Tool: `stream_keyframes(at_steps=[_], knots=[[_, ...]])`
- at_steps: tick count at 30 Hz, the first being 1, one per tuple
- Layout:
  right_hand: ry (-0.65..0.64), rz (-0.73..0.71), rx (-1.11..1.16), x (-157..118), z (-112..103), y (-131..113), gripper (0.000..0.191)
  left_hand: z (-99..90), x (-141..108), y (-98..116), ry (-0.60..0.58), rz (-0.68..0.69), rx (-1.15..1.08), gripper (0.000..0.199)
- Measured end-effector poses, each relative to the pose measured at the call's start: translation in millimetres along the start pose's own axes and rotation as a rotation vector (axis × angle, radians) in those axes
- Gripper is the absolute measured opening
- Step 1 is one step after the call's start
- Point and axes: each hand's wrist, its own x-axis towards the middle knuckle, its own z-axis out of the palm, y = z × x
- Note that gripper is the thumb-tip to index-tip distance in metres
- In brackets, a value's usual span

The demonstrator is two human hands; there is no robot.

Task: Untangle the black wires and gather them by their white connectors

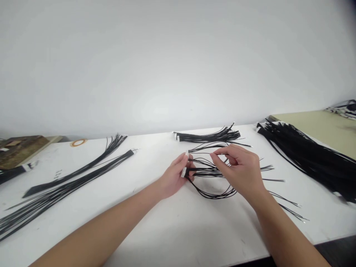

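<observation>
Near the middle of the white table, my left hand [178, 174] is closed on a white connector [187, 152] with thin black wires running out of it to the right. A second white connector [184, 172] sits by the fingers of that hand, with its own black wires [213, 194] looping below. My right hand [240, 165] pinches one thin black wire [204, 153] between thumb and forefinger, a short way right of the upper connector. Loose wire ends [296, 205] spread out past the right wrist. Part of the bundle is hidden behind my right hand.
Behind my hands lies a bundle of black wires [207, 136] with white connectors. A large black cable pile [314, 155] covers the right side. More cable bundles [80, 180] lie at left, near an orange ring [78, 142] and a brown box [22, 150]. A wall rises behind.
</observation>
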Motion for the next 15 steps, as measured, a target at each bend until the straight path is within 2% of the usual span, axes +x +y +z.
stream_keyframes(at_steps=[15], knots=[[0.004,-0.143,-0.015,-0.1,0.6,0.9,0.006,-1.5,-0.4,0.9,-0.005,-0.02,-0.009,0.02]])
